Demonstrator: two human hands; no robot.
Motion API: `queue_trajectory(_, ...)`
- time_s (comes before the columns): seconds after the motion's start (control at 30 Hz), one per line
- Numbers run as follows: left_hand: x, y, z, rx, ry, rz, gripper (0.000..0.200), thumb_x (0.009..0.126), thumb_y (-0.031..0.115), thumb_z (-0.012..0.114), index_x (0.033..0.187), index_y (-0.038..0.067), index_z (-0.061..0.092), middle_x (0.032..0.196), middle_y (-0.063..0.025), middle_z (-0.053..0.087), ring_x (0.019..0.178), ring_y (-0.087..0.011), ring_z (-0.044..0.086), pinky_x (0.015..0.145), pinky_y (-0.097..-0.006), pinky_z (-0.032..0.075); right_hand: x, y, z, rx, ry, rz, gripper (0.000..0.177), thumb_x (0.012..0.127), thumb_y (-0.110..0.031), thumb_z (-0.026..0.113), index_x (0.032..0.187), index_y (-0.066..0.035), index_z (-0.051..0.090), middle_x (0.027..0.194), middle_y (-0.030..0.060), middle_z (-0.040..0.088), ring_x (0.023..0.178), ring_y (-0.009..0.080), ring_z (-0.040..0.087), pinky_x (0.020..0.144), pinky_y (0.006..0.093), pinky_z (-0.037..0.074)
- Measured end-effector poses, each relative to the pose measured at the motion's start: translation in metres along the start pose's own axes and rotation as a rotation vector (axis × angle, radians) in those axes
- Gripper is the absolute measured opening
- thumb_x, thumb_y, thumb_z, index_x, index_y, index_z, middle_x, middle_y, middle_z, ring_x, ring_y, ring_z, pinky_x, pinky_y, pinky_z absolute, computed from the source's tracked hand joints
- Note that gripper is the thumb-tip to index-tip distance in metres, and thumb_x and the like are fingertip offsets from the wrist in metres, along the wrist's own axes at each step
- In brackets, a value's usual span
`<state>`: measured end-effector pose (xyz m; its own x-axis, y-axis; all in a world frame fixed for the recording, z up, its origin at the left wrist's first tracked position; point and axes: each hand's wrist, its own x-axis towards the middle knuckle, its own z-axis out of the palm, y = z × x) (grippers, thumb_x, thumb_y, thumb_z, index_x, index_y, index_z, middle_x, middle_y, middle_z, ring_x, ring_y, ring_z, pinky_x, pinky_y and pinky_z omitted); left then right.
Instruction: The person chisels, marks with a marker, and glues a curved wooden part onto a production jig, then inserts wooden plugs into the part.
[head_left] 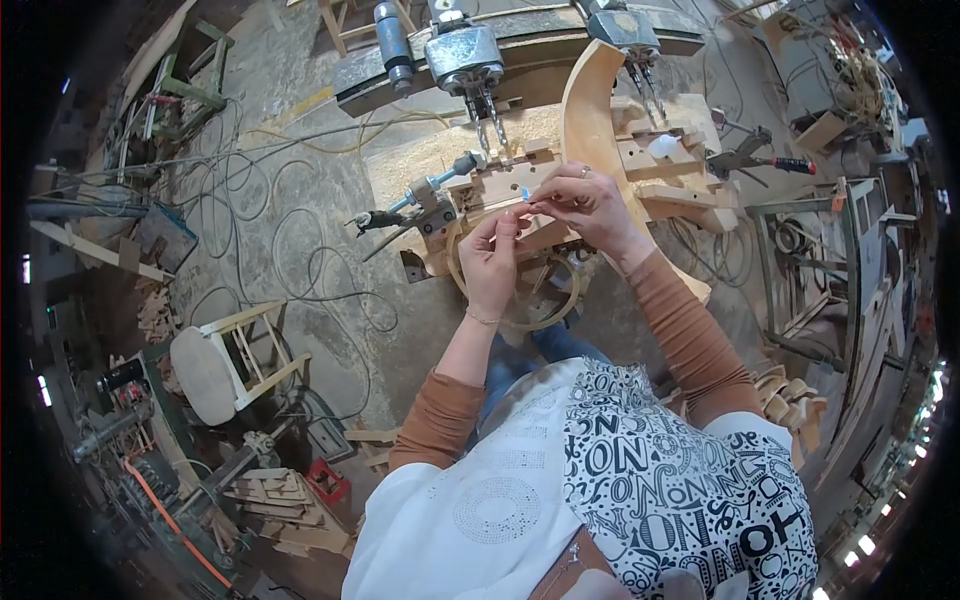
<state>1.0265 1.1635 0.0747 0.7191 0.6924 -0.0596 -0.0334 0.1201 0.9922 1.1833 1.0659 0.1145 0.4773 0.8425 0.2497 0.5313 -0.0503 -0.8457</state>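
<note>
My left hand (490,262) is held up in front of the drilling bench, its thumb and fingers pinched together. Close beside it, fingertips nearly meeting, my right hand (590,208) is pinched too. A tiny blue spot (526,194) shows at the right fingertips; I cannot make out what it is or what lies between the fingers. A long curved wooden piece (592,120) stretches from between the drill heads to beneath my right forearm. Behind my hands lies a wooden jig (490,188) with holes, strewn with sawdust.
Two drill heads, the left one (463,58) and the right one (622,32), carry bits pointing at the bench. A clamp (425,200) sits left, another clamp (750,158) right. Hoses (290,215) cover the floor; a wooden stool (205,375) lies left.
</note>
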Motion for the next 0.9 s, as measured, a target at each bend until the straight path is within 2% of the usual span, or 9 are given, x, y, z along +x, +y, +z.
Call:
queue_trajectory(0.2, 0.009, 0.006, -0.001, -0.245, -0.001, -0.09, 0.031, 0.105, 0.026, 0.053, 0.113, 0.002, 0.071, 0.107, -0.0083, 0.074, 0.088, -0.0122, 0.069, 0.068, -0.024, 0.053, 0.0, 0.006, 0.002, 0.172, 0.067, 0.147, 0.008, 0.086, -0.01, 0.075, 0.092, -0.005, 0.075, 0.085, 0.0029, 0.069, 0.079, 0.0141, 0.065, 0.065, 0.03, 0.051)
queue_trajectory(0.27, 0.011, 0.008, -0.005, -0.412, 0.142, -0.236, 0.027, 0.103, 0.021, 0.055, 0.114, 0.001, 0.069, 0.103, -0.0088, 0.073, 0.087, -0.0139, 0.069, 0.066, -0.0235, 0.053, 0.001, 0.025, 0.008, 0.24, 0.3, 0.246, 0.008, 0.09, -0.007, 0.072, 0.092, 0.001, 0.073, 0.084, 0.0019, 0.068, 0.071, 0.0089, 0.061, 0.064, 0.0235, 0.048)
queue_trajectory(0.3, 0.012, 0.008, -0.008, -0.414, 0.137, -0.235, 0.027, 0.103, 0.021, 0.055, 0.114, 0.001, 0.069, 0.103, -0.0088, 0.073, 0.087, -0.0139, 0.069, 0.066, -0.0235, 0.053, 0.003, 0.03, 0.011, 0.237, 0.304, 0.246, 0.008, 0.09, -0.007, 0.072, 0.092, 0.001, 0.073, 0.084, 0.0019, 0.068, 0.071, 0.0089, 0.061, 0.064, 0.0235, 0.048)
queue_trajectory(0.37, 0.014, 0.009, -0.015, -0.594, 0.259, -0.441, 0.024, 0.102, 0.02, 0.057, 0.115, 0.003, 0.066, 0.106, -0.0098, 0.073, 0.085, -0.0155, 0.068, 0.065, -0.0246, 0.054, 0.009, 0.041, 0.019, 0.536, 0.424, 0.597, 0.013, 0.094, -0.011, 0.069, 0.094, 0.002, 0.07, 0.084, 0.0025, 0.068, 0.068, 0.0082, 0.062, 0.061, 0.0223, 0.047)
queue_trajectory(0.43, 0.015, 0.013, -0.021, -0.617, 0.274, -0.461, 0.023, 0.101, 0.019, 0.057, 0.116, 0.003, 0.066, 0.106, -0.0101, 0.072, 0.085, -0.015, 0.068, 0.064, -0.0257, 0.054, 0.014, 0.049, 0.034, 0.62, 0.44, 0.619, 0.018, 0.096, -0.016, 0.068, 0.098, 0.001, 0.067, 0.082, 0.0054, 0.068, 0.063, 0.0091, 0.063, 0.053, 0.0207, 0.044)
queue_trajectory(0.5, 0.013, 0.018, -0.026, -0.601, 0.287, -0.475, 0.024, 0.101, 0.02, 0.058, 0.117, 0.004, 0.065, 0.107, -0.0097, 0.072, 0.085, -0.0135, 0.068, 0.064, -0.0259, 0.055, 0.017, 0.055, 0.046, 0.69, 0.442, 0.819, 0.021, 0.096, -0.021, 0.068, 0.102, -0.001, 0.064, 0.081, 0.0067, 0.067, 0.058, 0.0108, 0.063, 0.045, 0.0209, 0.042)
queue_trajectory(0.53, 0.01, 0.023, -0.027, -0.589, 0.273, -0.484, 0.025, 0.102, 0.02, 0.057, 0.12, 0.004, 0.064, 0.108, -0.0093, 0.072, 0.085, -0.0126, 0.068, 0.063, -0.0251, 0.055, 0.021, 0.058, 0.052, 0.723, 0.461, 0.836, 0.019, 0.097, -0.019, 0.065, 0.096, -0.001, 0.062, 0.078, 0.009, 0.069, 0.055, 0.0138, 0.065, 0.04, 0.024, 0.04)
queue_trajectory(0.77, 0.016, 0.024, -0.061, -0.439, 0.057, -0.434, 0.026, 0.103, 0.015, 0.055, 0.125, 0.003, 0.062, 0.112, -0.0091, 0.07, 0.088, -0.0125, 0.068, 0.066, -0.0234, 0.056, 0.035, 0.071, 0.069, 0.831, 0.475, 0.999, 0.019, 0.099, -0.02, 0.062, 0.099, -0.001, 0.06, 0.082, 0.0092, 0.069, 0.055, 0.0146, 0.065, 0.041, 0.023, 0.04)
queue_trajectory(0.9, 0.024, 0.022, -0.061, -0.366, -0.057, -0.502, 0.034, 0.102, 0.014, 0.055, 0.132, -0.001, 0.057, 0.126, -0.0116, 0.063, 0.104, -0.017, 0.066, 0.079, -0.0274, 0.058, 0.036, 0.072, 0.068, 0.813, 0.432, 1.043, 0.019, 0.099, -0.02, 0.062, 0.1, -0.001, 0.059, 0.087, 0.01, 0.07, 0.06, 0.0154, 0.067, 0.043, 0.0229, 0.043)
